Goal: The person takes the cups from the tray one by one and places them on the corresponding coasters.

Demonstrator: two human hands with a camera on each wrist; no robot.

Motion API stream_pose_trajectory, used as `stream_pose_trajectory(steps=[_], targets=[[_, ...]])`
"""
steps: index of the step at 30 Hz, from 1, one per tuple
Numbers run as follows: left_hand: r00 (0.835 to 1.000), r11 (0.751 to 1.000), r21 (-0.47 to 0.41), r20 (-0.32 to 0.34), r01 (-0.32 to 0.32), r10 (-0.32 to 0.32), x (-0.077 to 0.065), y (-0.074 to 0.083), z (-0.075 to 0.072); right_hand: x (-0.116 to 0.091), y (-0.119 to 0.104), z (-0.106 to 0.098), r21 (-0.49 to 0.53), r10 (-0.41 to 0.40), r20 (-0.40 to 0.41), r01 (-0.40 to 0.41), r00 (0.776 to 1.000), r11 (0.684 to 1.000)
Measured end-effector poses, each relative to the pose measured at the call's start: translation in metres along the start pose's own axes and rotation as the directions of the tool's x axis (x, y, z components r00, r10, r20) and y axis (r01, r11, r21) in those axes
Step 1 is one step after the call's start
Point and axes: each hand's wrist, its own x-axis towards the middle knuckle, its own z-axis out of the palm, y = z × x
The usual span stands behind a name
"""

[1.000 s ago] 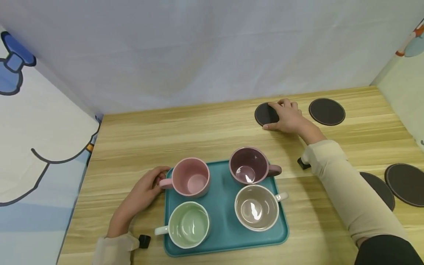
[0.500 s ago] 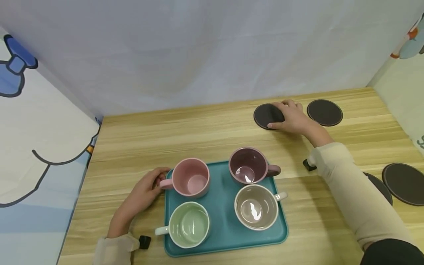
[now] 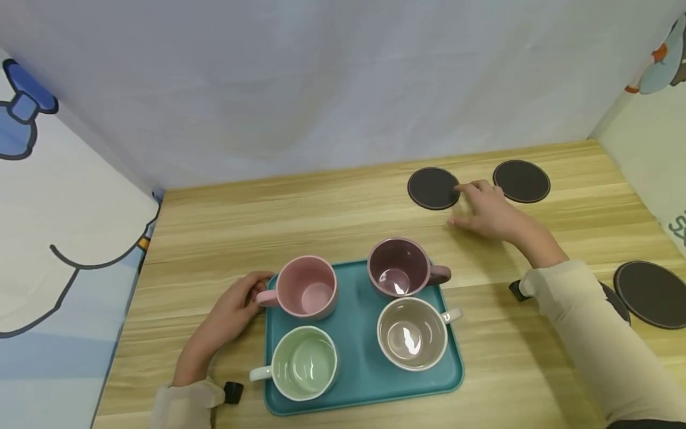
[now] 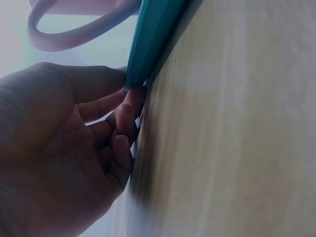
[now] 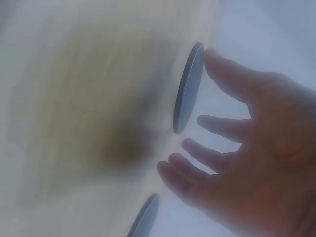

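My left hand [image 3: 234,307] pinches the back left corner of the teal tray [image 3: 356,382]. In the left wrist view its thumb lies over the tray rim [image 4: 148,44] and the fingers [image 4: 126,118] curl in under the edge. My right hand [image 3: 490,211] is off to the back right, fingers spread, holding nothing. Just left of it a round black coaster [image 3: 433,188] lies flat on the table; the right wrist view shows the coaster [image 5: 189,89] beyond the fingertips. On the tray stand a pink mug [image 3: 308,287], a green mug [image 3: 304,363], a plum mug [image 3: 399,266] and a beige mug [image 3: 411,335].
A second coaster [image 3: 521,181] lies right of my right hand. Another coaster [image 3: 651,294] sits at the right, beside a coaster [image 3: 615,302] partly hidden by my right sleeve. The wooden table [image 3: 230,223] ends at a pale cloth [image 3: 321,89] behind.
My right hand has let go of the left back coaster and drawn back to the right and nearer. That coaster now lies fully uncovered. My left hand has stayed at the tray corner.
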Motion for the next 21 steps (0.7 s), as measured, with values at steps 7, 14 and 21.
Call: stream_pose_trajectory(steps=[7, 14, 21], targets=[[1.0, 1.0, -0.006, -0.004, 0.002, -0.002, 0.001, -0.001, -0.002, -0.026, -0.002, 0.007, -0.018, -0.036, -0.016, 0.036, 0.999, 0.999], [1.0, 1.0, -0.021, 0.001, -0.018, 0.018, 0.001, 0.0, -0.003, -0.051, 0.002, 0.016, -0.007, -0.065, -0.014, 0.065, 0.998, 0.998], [1.0, 1.0, -0.01, -0.002, -0.008, 0.008, 0.001, -0.002, -0.002, -0.066, 0.009, 0.02, 0.001, -0.066, -0.023, 0.066, 0.998, 0.998]])
